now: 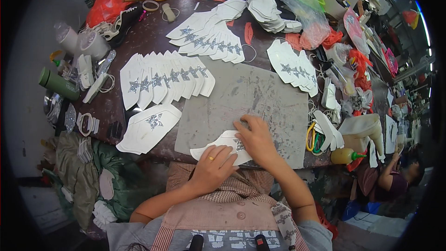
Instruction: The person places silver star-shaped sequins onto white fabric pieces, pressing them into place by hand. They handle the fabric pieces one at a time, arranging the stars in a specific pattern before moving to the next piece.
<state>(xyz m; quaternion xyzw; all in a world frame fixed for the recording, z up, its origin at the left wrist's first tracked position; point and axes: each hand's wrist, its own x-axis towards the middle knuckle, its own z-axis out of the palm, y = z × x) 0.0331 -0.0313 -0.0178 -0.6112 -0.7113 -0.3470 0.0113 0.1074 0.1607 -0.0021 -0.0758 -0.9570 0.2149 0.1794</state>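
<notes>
White panel (226, 139), smooth, curve-edged, with a silver glitter star (239, 146), lies at the near edge of our scuffed grey board (232, 104) on the dark bench (144, 37). Our left hand (213, 163) and right hand (256, 142) rest on it, fingers half-curled; can't tell if either pinches it. Green bottle (59, 83), far left, carries pale lettering.

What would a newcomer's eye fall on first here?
Likely the fanned row of silver-starred white pieces, left of centre. Next, the left hand and right hand on another starred piece at the near edge of the grey board. Then the red bag, upper left.
</notes>
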